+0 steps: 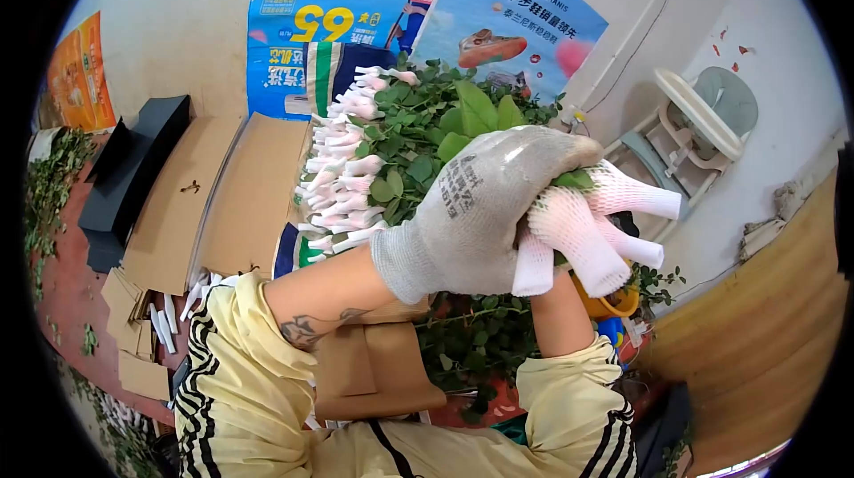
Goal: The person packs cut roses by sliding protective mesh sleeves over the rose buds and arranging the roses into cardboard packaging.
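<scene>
My left hand [480,211], in a grey glove with dark print, is closed around a small bunch of roses. White foam net sleeves [574,233] cover the flower heads, pale pink showing through the mesh, and they point to the right. Green leaves [476,113] stick out above the glove. My right forearm [565,309] rises behind the bunch, so the right hand and its fingers are hidden. Just beyond the left hand lies a big pile of sleeved roses [342,167], heads to the left and foliage to the right.
Flattened cardboard [222,193] and a black folded box [133,184] lie at left, near loose white sleeves [163,325]. An open cardboard box [365,371] and more leafy stems [471,353] are below my arms. A highchair [703,113] stands by the right wall.
</scene>
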A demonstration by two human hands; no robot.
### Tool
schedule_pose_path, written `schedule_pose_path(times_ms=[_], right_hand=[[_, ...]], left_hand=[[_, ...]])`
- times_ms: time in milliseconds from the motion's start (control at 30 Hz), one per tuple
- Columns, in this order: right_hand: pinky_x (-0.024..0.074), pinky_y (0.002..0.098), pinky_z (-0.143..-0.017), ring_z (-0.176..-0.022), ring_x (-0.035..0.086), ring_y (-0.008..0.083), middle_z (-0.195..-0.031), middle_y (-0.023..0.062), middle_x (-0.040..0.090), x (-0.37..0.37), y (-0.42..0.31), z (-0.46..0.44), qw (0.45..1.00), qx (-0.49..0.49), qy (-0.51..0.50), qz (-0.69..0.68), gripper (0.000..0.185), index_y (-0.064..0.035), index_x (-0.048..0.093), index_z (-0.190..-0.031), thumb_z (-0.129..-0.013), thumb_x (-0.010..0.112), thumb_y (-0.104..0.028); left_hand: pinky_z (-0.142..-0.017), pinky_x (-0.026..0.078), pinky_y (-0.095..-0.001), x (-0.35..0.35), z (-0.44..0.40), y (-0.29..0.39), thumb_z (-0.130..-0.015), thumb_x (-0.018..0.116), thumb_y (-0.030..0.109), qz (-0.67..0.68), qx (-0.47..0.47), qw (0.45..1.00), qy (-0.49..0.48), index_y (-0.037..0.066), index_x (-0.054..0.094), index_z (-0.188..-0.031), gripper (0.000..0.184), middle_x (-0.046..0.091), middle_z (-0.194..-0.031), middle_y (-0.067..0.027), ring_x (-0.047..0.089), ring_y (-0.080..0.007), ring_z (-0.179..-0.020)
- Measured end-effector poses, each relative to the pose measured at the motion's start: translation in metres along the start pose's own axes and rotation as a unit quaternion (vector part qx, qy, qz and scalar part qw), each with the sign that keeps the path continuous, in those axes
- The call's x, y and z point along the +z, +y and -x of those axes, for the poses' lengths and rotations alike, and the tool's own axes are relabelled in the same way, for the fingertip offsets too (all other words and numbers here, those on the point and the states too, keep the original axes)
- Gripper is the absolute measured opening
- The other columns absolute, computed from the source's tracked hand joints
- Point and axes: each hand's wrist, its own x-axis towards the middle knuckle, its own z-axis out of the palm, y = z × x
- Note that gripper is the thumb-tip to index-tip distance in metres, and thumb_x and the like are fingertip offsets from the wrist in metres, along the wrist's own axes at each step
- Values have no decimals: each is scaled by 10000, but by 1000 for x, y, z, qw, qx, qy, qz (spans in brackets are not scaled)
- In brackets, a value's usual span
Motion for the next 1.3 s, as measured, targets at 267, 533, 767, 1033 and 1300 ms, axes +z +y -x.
schedule_pose_path(times_ms=[267, 533, 767, 1033, 1300], right_hand=[[450, 431, -921, -1051, 543, 335, -1150, 168, 544, 8, -3, -5, 999, 24, -14, -25, 615, -24, 501, -1152, -651, 761, -267], [443, 424, -929, -1066, 535, 324, -1161, 165, 537, 12, 6, -29, 997, 40, -18, -59, 618, -25, 489, -1170, -667, 760, -263], [438, 418, -936, -1079, 529, 314, -1171, 163, 531, 10, -3, -22, 992, 79, -20, -94, 621, -25, 480, -1185, -681, 758, -260], [432, 475, -920, -1092, 516, 411, -1201, 199, 513, 27, 8, -7, 969, -173, -104, 138, 719, -44, 455, -1210, -597, 802, -193], [436, 447, -951, -1136, 517, 367, -1257, 191, 493, 26, 10, -11, 989, -65, -114, 72, 720, -38, 407, -1279, -665, 761, -165]], left_hand=[[-869, 464, -424, 4, 1, -1, -566, 681, 129, 1, 18, 999, 34, 23, 518, -1172, 636, 601, -1068, -167, 586, -365, -993], [-833, 481, -373, 7, -13, 8, -643, 769, 139, -44, -34, 998, 40, -7, 495, -1184, 624, 578, -1055, -182, 595, -340, -966], [-829, 489, -374, 8, -6, 1, -686, 744, 127, -14, -22, 999, 31, 4, 452, -1230, 629, 565, -1103, -175, 590, -305, -988], [-1017, 395, -466, -11, 52, -29, -595, 869, 122, 184, -16, 980, 68, 107, 507, -1149, 662, 603, -1131, -136, 580, -310, -1084], [-1073, 326, -468, -25, 43, -19, -585, 856, 198, 141, 1, 989, 49, 72, 504, -1191, 712, 605, -1117, -149, 570, -336, -1098]])
